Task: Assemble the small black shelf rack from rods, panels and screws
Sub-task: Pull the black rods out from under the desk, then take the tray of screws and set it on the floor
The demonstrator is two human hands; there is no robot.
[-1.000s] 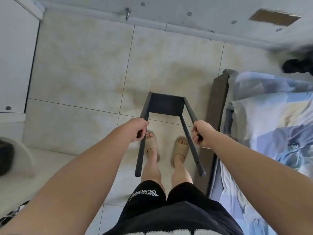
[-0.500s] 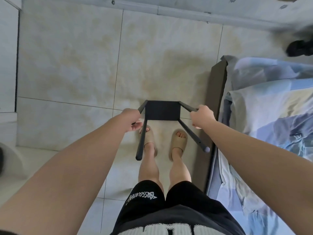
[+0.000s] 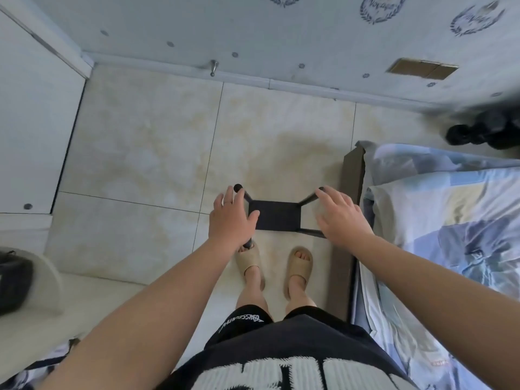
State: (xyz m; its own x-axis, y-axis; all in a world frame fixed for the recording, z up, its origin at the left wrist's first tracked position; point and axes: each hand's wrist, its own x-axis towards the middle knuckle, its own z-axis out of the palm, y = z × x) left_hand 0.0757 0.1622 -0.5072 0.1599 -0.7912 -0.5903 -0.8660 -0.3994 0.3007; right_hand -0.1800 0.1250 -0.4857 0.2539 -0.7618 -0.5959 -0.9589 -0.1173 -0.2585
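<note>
Presently, the shelf rack (image 3: 274,219) is positioned at frame centre. The left hand (image 3: 233,218) and right hand (image 3: 342,218) are laid open-fingered over its rods, gripping nothing, probably to steady it.

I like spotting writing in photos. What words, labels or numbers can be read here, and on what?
"Voyage", probably: wall emblem, in script inside a wreath.
Shorts print: upside down, too blurred to read.
Shirt: big white letters, cut off, unreadable.
Sheet tag: too small.
</note>
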